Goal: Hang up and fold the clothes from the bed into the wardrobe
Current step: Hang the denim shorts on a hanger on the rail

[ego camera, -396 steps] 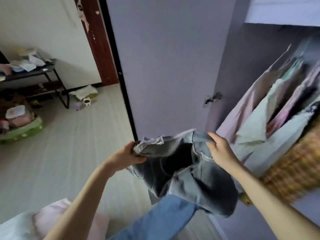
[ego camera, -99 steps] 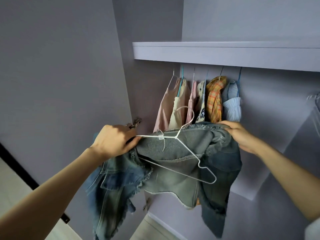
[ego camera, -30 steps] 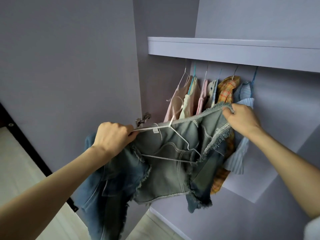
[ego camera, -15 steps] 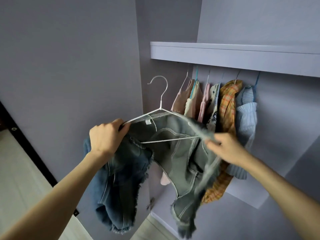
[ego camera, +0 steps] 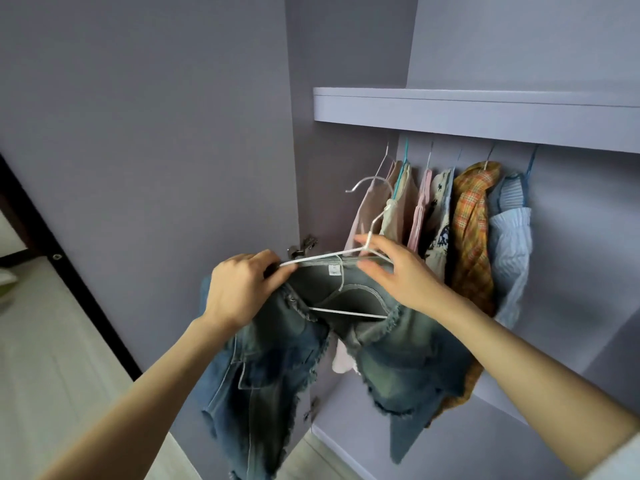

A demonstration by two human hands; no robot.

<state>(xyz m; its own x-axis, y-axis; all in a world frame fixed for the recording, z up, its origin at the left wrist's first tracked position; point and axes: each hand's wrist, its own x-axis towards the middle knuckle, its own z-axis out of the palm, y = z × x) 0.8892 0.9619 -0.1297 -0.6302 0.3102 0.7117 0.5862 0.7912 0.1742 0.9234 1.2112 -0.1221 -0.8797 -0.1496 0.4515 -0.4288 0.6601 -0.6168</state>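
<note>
Compared with the frame half a second earlier, the right hand has left the denim's lower edge and risen to the neck of the white wire hanger, and the hook, which stood upright then, now leans away toward the hanging clothes. Thumb and forefinger of the right hand pinch the hanger where its hook meets the two shoulders; the remaining fingers lie loosely spread over the garment's collar. The left hand grips the hanger's left shoulder tip together with the fabric there, fingers curled round both. The denim vest, frayed at its armholes and hem, is draped over the hanger, one front panel hanging below the left hand and the other below the right wrist; a small white label shows inside the collar. Hanger and vest are held in the open front of the lilac wardrobe, below the shelf and just in front of the row of hung clothes, not yet on the rail. Behind them hang a pink garment, a cream one, an orange plaid shirt and a pale blue striped shirt. At left stands the open wardrobe door, its metal hinge just beyond the left hand's fingertips, with pale floor beneath.
</note>
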